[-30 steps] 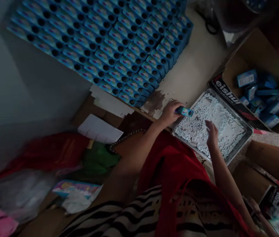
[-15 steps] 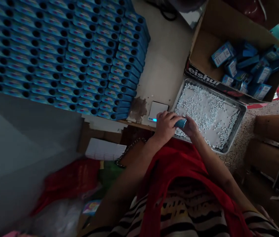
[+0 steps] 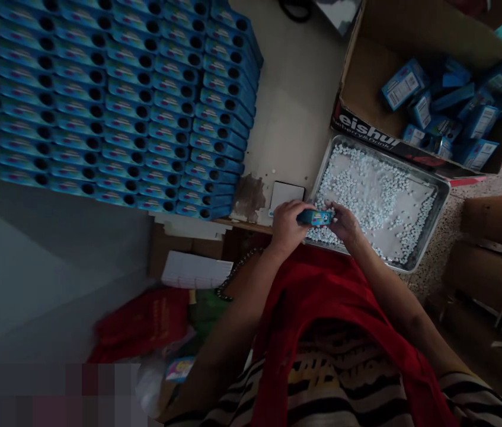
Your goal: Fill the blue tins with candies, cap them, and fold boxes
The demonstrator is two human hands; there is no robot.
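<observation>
My left hand (image 3: pixel 290 224) is closed around one end of a small blue box (image 3: pixel 320 218), held above the near left corner of a metal tray (image 3: pixel 424 237). At the box's other end is my right hand (image 3: pixel 344 224), its bent fingers against that end. Many small white pellets (image 3: pixel 348 178) lie spread over the tray. Partly behind my left hand, a small flat scale (image 3: pixel 287 192) rests on the table.
Rows of stacked blue boxes with dark round holes (image 3: pixel 144 112) fill the table's left side. An open cardboard carton (image 3: pixel 366 133) holding several loose blue boxes (image 3: pixel 404 86) stands beyond the tray. Brown cartons (image 3: pixel 497 225) are at the right, and a paper stack (image 3: pixel 195 270) lies below the table edge.
The blue box has turned in my hands, so its printed side now shows. My left hand has shifted slightly left, covering the scale's lit display. The view has moved a little.
</observation>
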